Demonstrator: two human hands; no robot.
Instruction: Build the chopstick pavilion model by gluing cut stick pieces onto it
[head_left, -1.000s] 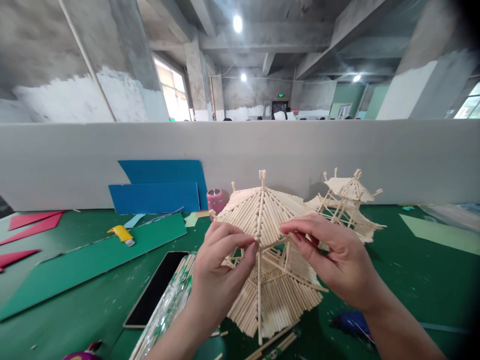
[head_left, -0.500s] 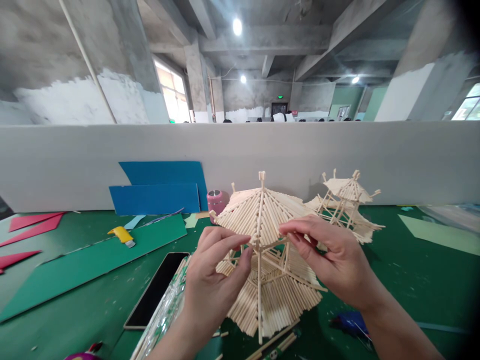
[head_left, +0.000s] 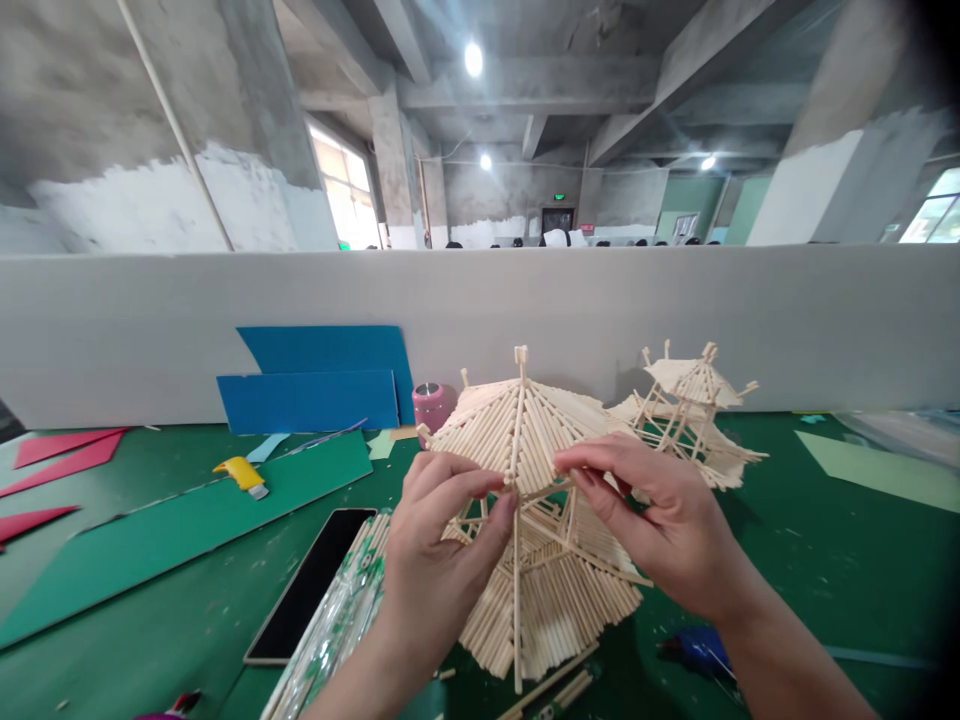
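A pavilion model [head_left: 480, 430] built of thin wooden sticks stands on the green table in front of me, with an upper roof and a wider lower roof. My left hand [head_left: 454, 540] has thumb and forefinger closed at the near corner of the upper roof, where the ridge stick ends. Just to the right, my right hand [head_left: 652, 510] pinches the edge of that same roof. Whether a small loose piece sits between the fingertips cannot be seen. Part of the lower roof is hidden behind my hands.
A smaller stick pavilion [head_left: 694, 400] stands at the back right. On the left lie a phone [head_left: 307, 590], bagged sticks [head_left: 341, 600], a yellow utility knife [head_left: 241, 474] and a green board [head_left: 172, 550]. A blue tool [head_left: 697, 648] lies under my right forearm. A pink flask [head_left: 430, 404] stands behind.
My left thumb and forefinger have moved slightly right and come closer together at the roof corner. The right hand keeps its pinch on the roof edge.
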